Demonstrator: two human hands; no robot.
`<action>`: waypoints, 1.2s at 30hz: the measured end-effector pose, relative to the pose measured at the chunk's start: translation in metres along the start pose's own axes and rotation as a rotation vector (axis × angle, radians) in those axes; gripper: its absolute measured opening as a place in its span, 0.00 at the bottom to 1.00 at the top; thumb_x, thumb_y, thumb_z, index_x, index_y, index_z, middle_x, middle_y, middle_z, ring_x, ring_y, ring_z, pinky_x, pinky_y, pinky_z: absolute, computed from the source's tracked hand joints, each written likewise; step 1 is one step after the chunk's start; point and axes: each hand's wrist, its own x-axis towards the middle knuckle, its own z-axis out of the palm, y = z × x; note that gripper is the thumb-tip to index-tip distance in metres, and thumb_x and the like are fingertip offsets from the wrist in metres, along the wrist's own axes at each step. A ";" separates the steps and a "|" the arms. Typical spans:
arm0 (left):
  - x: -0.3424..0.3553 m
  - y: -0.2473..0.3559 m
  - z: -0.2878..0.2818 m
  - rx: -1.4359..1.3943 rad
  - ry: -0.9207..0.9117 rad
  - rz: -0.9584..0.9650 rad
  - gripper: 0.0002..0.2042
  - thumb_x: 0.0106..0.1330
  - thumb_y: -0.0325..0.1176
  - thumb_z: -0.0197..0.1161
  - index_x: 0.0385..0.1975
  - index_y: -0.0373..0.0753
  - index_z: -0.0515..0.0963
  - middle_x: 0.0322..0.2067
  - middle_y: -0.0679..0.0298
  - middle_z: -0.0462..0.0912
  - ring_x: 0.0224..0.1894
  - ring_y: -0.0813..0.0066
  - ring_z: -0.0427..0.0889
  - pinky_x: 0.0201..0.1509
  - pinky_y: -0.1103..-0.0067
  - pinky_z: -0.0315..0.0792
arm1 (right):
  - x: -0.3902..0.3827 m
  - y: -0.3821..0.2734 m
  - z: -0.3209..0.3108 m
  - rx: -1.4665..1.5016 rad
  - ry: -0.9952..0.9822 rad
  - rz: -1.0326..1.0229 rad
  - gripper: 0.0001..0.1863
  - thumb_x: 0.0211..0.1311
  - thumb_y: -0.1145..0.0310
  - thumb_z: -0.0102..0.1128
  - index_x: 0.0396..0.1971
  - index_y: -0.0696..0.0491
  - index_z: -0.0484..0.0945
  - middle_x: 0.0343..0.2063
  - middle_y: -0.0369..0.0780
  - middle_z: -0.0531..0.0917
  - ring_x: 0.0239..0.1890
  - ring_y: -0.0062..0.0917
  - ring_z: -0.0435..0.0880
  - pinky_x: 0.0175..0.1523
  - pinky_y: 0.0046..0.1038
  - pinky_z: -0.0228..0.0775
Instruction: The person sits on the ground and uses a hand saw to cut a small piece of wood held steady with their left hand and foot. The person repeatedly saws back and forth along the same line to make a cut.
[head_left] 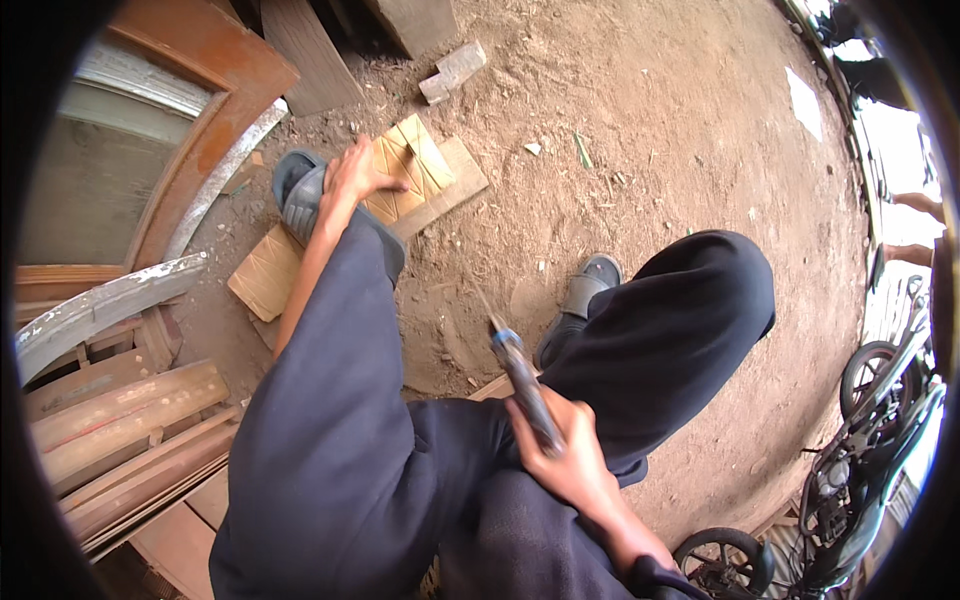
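My left hand (pixel 352 178) lies over the toe of my left sandal (pixel 298 185) and the near edge of a pale wooden board. Its fingers are stretched out, and the thumb reaches over the board. Dark lines cross the face of that board (pixel 428 168), with a small dark mark near its middle. A plainer plank (pixel 465 172) shows beneath it. Over my lap, my right hand (pixel 565 450) is closed around the worn dark handle of a chisel (pixel 518 372). The chisel has a blue collar, and its thin blade points up and left, away from the board.
An orange-brown wooden frame (pixel 235 75) and stacked lumber (pixel 130 420) stand at the left. A wood offcut (pixel 453 72) lies on the dirt floor (pixel 650 130) beyond the board. At the right is a motorcycle (pixel 850 490); another person's limbs (pixel 910 230) show at the far right edge.
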 end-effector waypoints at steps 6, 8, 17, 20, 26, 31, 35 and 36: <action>0.000 -0.005 0.004 0.025 0.046 -0.025 0.53 0.28 0.60 0.81 0.52 0.25 0.68 0.45 0.40 0.81 0.51 0.50 0.82 0.53 0.63 0.75 | 0.025 -0.002 0.009 -0.010 -0.022 0.035 0.11 0.61 0.73 0.63 0.23 0.62 0.73 0.13 0.44 0.70 0.15 0.19 0.64 0.23 0.29 0.61; -0.003 -0.001 0.005 0.043 0.038 -0.033 0.54 0.28 0.60 0.81 0.53 0.24 0.68 0.46 0.40 0.81 0.51 0.50 0.82 0.53 0.64 0.75 | -0.001 -0.006 0.003 -0.023 0.000 0.043 0.09 0.61 0.74 0.63 0.23 0.61 0.74 0.13 0.42 0.70 0.15 0.17 0.67 0.23 0.27 0.61; -0.012 0.002 0.002 0.041 -0.009 -0.040 0.54 0.29 0.59 0.81 0.53 0.25 0.66 0.48 0.40 0.80 0.54 0.47 0.79 0.58 0.63 0.72 | 0.049 0.004 0.014 -0.110 -0.043 -0.007 0.10 0.61 0.73 0.60 0.23 0.62 0.73 0.17 0.54 0.74 0.20 0.48 0.78 0.27 0.36 0.68; -0.003 -0.006 0.008 0.017 0.126 0.063 0.52 0.30 0.58 0.81 0.52 0.24 0.67 0.46 0.40 0.81 0.52 0.46 0.81 0.56 0.63 0.73 | 0.006 -0.026 -0.015 -0.026 -0.052 0.059 0.08 0.61 0.75 0.60 0.24 0.61 0.74 0.15 0.49 0.74 0.19 0.37 0.82 0.26 0.34 0.68; -0.004 0.007 0.008 0.020 0.033 0.031 0.54 0.26 0.60 0.82 0.50 0.22 0.68 0.43 0.40 0.82 0.49 0.50 0.83 0.54 0.65 0.76 | 0.063 0.005 0.015 -0.104 -0.021 0.047 0.12 0.62 0.71 0.60 0.22 0.62 0.73 0.13 0.50 0.71 0.14 0.35 0.73 0.25 0.35 0.66; -0.002 -0.001 0.002 0.027 0.039 0.016 0.54 0.28 0.60 0.82 0.51 0.23 0.68 0.43 0.40 0.82 0.49 0.50 0.83 0.53 0.67 0.77 | 0.002 -0.013 -0.006 -0.033 -0.040 0.061 0.06 0.61 0.76 0.61 0.27 0.62 0.76 0.13 0.40 0.68 0.17 0.16 0.65 0.24 0.27 0.61; -0.004 0.004 0.009 0.051 0.072 0.038 0.56 0.28 0.60 0.82 0.53 0.22 0.67 0.44 0.40 0.82 0.50 0.52 0.83 0.53 0.67 0.76 | 0.068 0.012 0.022 -0.107 -0.013 0.032 0.13 0.61 0.73 0.62 0.22 0.62 0.70 0.13 0.42 0.67 0.17 0.19 0.62 0.23 0.30 0.58; -0.005 0.002 0.010 0.072 0.091 0.044 0.56 0.28 0.60 0.82 0.53 0.21 0.66 0.44 0.40 0.82 0.50 0.52 0.83 0.53 0.67 0.76 | 0.064 0.007 0.020 -0.097 -0.016 0.004 0.12 0.61 0.73 0.62 0.22 0.62 0.71 0.13 0.42 0.68 0.17 0.19 0.62 0.24 0.30 0.59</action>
